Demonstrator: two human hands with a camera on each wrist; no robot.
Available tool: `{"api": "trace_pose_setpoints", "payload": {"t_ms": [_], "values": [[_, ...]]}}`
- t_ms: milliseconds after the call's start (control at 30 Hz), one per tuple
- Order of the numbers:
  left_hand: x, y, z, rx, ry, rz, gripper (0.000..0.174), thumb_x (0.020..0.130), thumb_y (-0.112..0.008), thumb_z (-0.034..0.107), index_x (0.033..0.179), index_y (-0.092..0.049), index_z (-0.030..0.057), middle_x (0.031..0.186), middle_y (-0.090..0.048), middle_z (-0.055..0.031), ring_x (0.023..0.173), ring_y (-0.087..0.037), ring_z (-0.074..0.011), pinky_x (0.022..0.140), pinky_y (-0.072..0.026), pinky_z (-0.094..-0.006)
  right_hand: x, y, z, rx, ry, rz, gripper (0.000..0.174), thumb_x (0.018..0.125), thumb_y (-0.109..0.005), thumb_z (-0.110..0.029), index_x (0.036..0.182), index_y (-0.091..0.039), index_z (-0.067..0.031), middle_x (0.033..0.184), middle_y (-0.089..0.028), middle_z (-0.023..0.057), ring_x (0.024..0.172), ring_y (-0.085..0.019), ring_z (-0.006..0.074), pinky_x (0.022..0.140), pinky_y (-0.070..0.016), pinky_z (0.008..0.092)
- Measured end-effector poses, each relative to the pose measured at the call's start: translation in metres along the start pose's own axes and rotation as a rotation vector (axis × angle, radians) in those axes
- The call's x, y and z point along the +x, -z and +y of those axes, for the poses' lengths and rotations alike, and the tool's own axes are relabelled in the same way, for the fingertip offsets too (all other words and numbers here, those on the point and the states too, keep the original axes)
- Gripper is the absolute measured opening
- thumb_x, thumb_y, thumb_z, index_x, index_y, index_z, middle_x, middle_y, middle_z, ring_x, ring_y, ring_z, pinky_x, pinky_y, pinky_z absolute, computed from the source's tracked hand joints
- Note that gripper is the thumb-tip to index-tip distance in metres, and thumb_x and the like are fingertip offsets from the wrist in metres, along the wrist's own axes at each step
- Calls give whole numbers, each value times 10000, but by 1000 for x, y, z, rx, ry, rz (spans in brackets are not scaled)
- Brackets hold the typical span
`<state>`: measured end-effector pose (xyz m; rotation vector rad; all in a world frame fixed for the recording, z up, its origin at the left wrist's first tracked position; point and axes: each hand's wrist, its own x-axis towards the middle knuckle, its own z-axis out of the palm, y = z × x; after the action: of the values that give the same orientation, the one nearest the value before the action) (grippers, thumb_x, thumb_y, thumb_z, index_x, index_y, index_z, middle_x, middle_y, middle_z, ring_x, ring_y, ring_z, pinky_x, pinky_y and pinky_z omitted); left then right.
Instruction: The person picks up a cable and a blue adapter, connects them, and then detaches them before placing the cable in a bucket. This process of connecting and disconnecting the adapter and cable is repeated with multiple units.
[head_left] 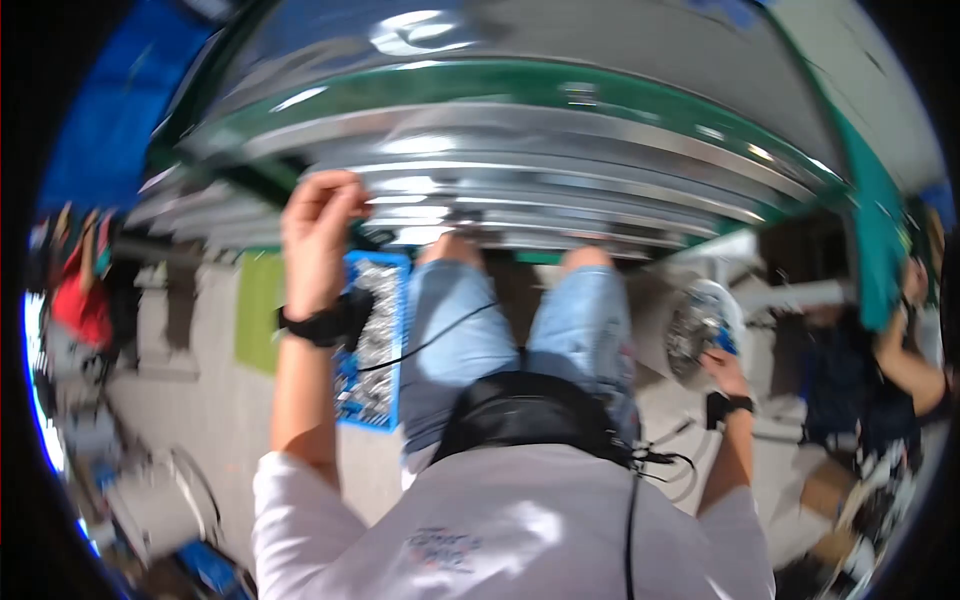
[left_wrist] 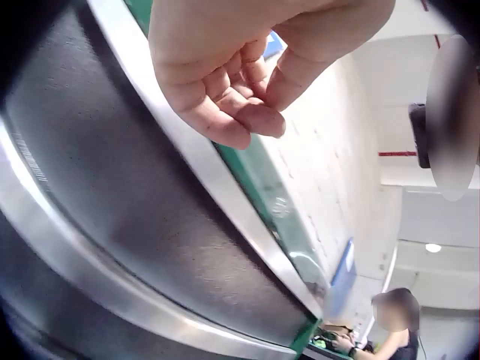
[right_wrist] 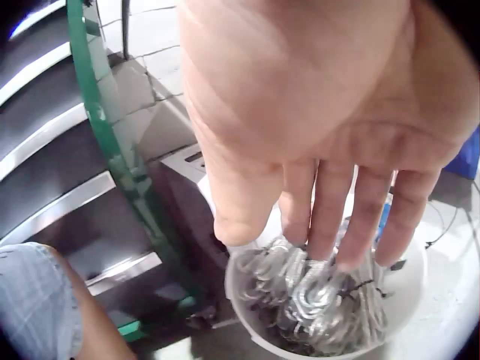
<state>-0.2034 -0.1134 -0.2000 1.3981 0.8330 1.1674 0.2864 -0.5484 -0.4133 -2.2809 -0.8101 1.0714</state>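
My left hand (head_left: 322,225) is raised in front of the slatted metal front of a green-framed bench (head_left: 560,80). In the left wrist view its fingers (left_wrist: 225,112) curl loosely toward the thumb, and nothing shows between them. My right hand (right_wrist: 322,112) reaches down over a white bucket (right_wrist: 416,300) at my right side, its fingers (right_wrist: 360,217) fairly straight and pointing at the contents. Inside the bucket lie bundles of clear, silvery looped cord (right_wrist: 315,300). The fingertips overlap the top of the bundles in the right wrist view.
A blue crate (head_left: 402,345) of silvery pieces stands on the floor beside my left leg. A white drum (head_left: 150,505) is at the far left. Another person (left_wrist: 394,322) works beyond the bench; a seated person (head_left: 850,380) is at right. A cord (head_left: 430,340) crosses my lap.
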Motion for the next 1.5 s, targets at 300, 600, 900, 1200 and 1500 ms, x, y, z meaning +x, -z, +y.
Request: {"api": "trace_pose_setpoints", "payload": {"t_ms": [300,600,900,1200,1500], "values": [[-111,228,-236,-76,569,814,104,828,-547,102,741,-560,47,626,-536,-48,509,-498,-135,453,-400,-241,42,-16,-153,-134,153,-134,150,855,-568,-86,903,-608,50,716,-586,6,638,-510,79,594,-418,233],[-263,261,-376,-94,1196,1312,98,718,-521,40,659,-573,-18,622,-579,-143,477,-545,-266,418,-398,-386,4,-74,-313,-459,227,-259,120,831,-576,-60,852,-603,55,646,-556,8,599,-482,65,563,-406,235],[-380,263,-583,496,1504,532,214,820,-562,202,969,-625,63,940,-612,-133,844,-575,-256,721,-459,-388,-20,-122,-406,-593,388,-240,104,826,-569,-31,865,-598,60,635,-506,7,584,-454,53,546,-395,223],[-306,233,-475,-313,1407,838,275,800,-587,180,963,-626,-38,985,-645,-131,828,-629,-226,720,-502,-362,-31,-134,-436,-657,462,-251,151,815,-566,-16,943,-597,57,760,-588,82,650,-537,117,618,-448,252],[-256,223,-418,-1053,780,1349,71,810,-584,-21,876,-558,-19,792,-607,-102,683,-610,-224,616,-528,-311,-40,-147,-466,-607,580,-304,172,799,-574,-18,954,-581,55,756,-581,105,660,-563,180,618,-438,267]]}}
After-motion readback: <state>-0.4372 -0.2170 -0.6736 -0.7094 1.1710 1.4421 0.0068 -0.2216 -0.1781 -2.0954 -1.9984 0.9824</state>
